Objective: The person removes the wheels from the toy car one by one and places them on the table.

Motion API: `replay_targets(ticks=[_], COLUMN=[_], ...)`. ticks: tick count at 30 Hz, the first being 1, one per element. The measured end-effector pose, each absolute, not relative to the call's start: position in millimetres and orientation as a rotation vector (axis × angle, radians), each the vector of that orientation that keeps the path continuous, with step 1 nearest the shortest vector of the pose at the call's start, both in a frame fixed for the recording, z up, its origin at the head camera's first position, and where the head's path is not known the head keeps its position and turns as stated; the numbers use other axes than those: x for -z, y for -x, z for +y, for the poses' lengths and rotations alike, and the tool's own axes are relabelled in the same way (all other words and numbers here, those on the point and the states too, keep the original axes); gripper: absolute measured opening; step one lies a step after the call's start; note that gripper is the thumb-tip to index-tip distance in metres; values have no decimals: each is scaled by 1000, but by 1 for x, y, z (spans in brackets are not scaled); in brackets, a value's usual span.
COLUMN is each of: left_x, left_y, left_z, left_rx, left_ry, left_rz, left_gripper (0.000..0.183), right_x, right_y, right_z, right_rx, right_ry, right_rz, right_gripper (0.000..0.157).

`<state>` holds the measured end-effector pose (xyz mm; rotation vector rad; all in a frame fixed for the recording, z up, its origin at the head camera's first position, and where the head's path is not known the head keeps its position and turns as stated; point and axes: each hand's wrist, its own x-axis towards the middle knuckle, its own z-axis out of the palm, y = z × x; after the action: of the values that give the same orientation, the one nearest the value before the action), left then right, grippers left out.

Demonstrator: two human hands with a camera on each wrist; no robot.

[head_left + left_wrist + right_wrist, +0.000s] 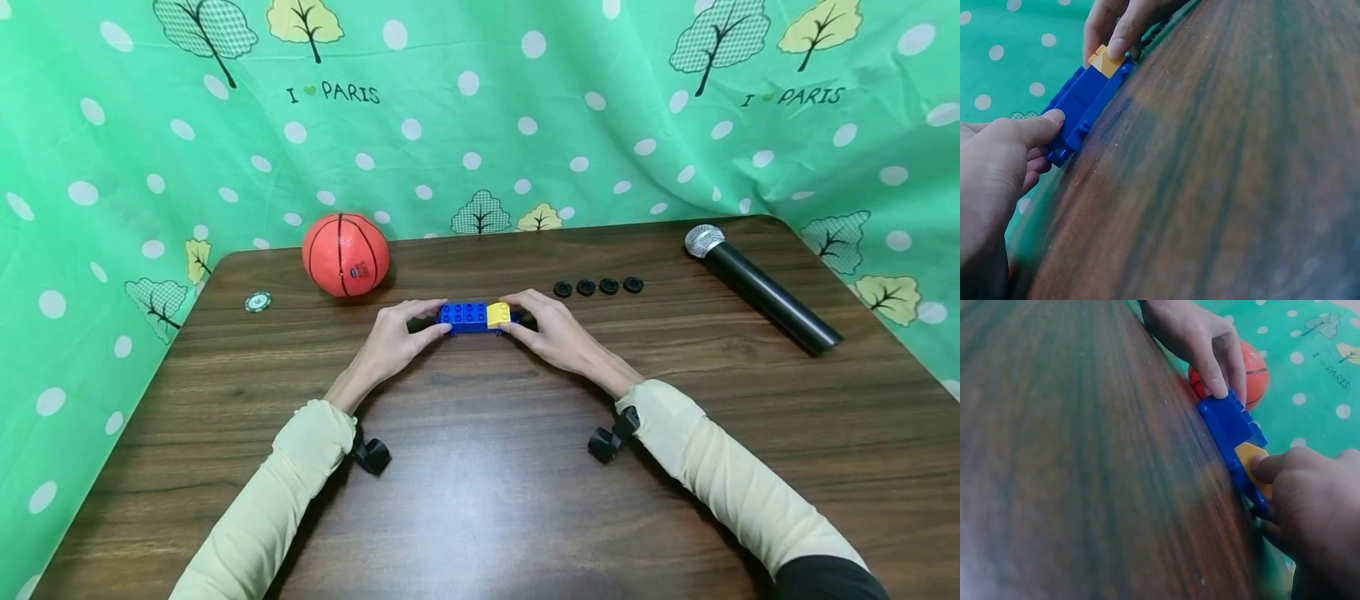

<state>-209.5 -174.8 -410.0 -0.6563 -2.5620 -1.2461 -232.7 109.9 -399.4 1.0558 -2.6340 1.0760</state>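
A toy vehicle of blue building blocks lies lengthwise between the two hands, low over the wooden table. On its right part sits a yellow block with a sloped side, seen in the wrist views. My left hand pinches the blue left end between thumb and fingers. At the other end my right hand grips the yellow block, its thumb on the near face and the fingers behind. In the left wrist view small blue axle stubs stick out along the lower edge, without wheels on them.
Several small black wheels lie in a row behind the right hand. A red toy basketball and a poker chip are at the back left, a microphone at the right. The green curtain hangs behind the table.
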Motion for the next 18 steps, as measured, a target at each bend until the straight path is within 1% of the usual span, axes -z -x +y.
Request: replay_targets(ticks=[11,18], left_x=[410,410], left_y=[210,209], left_z=[-176,-177], left_rx=[1287,1335], left_ry=[613,576], left_rz=[-2616,-2651], left_gripper=[43,51], right_x=[399,398], right_y=[233,232], right_z=[107,109], right_rx=[-1074,-1093], right_ry=[-1034,-1006], right_rz=[-2677,-2705], right_gripper=[44,50])
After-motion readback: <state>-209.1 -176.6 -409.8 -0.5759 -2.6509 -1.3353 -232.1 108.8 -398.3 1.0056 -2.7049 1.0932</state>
